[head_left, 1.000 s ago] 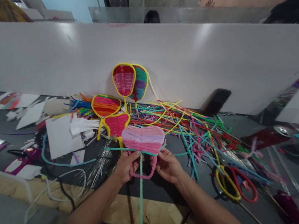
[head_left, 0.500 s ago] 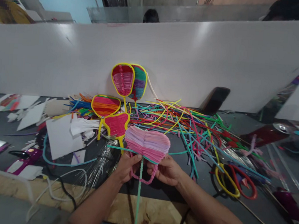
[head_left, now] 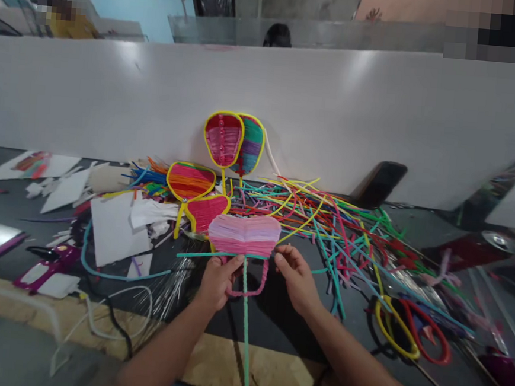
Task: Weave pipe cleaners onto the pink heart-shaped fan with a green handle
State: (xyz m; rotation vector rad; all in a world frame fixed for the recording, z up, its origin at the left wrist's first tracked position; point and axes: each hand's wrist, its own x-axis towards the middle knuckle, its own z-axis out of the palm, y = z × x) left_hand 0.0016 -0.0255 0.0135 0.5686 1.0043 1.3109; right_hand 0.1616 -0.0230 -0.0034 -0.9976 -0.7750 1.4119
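A pink and lilac panel (head_left: 244, 233) of side-by-side pipe cleaners stands upright in front of me, with a twisted pink loop (head_left: 263, 280) below it. A teal pipe cleaner (head_left: 199, 254) runs along its lower edge and sticks out to the left. From the bottom middle a long mint-green pipe cleaner (head_left: 246, 323) hangs towards me. My left hand (head_left: 218, 280) pinches the panel's lower edge, thumb in front. My right hand (head_left: 295, 276) is just off the right corner, fingers loosely curled and apart, with nothing visible in them.
Yellow-rimmed panels (head_left: 191, 182) and a loose heap of pipe cleaners (head_left: 309, 212) lie behind. Scissors (head_left: 396, 329), a phone (head_left: 382, 182) and a can (head_left: 476, 252) are on the right. Paper pieces (head_left: 118, 229) and a purple glue gun (head_left: 51, 266) sit left. A white partition (head_left: 157, 102) closes the back.
My right hand has let go of the panel and moved off its right corner. The panel now sits straighter, and the hanging mint-green pipe cleaner bends at its lower end. The view has shifted slightly.
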